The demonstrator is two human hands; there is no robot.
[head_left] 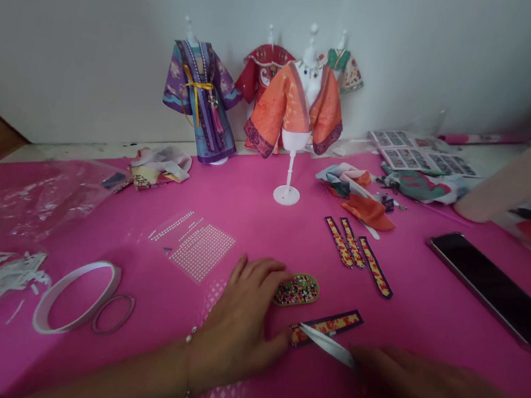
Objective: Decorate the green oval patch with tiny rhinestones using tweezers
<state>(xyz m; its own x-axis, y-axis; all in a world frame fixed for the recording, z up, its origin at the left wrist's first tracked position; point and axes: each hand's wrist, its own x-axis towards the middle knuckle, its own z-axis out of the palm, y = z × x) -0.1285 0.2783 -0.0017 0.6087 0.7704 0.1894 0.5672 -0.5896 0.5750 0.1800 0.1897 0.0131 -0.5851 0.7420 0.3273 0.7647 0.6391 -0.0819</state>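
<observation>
My left hand (243,329) lies palm down with its fingers stretched, holding nothing. Its index finger touches the edge of a small oval dish of mixed coloured beads (299,290), and the thumb is by the left end of a yellow-and-red patterned fabric strip (345,324) with a dark border. Blurred by motion, my right hand (435,397) is closed on pale pointed tweezers (328,345), whose tips are at the strip's left end. Three similar strips (352,245) lie further back. A sheet of small white stick-on pearls (203,249) is left of the dish.
Doll stands at the back wear an orange jacket (288,99), a purple-blue robe (201,96) and other outfits. A phone (496,287) lies at right, near a pale cylinder (524,171). Tape rolls (42,309), plastic bags (36,198) and fabric scraps (368,208) lie about.
</observation>
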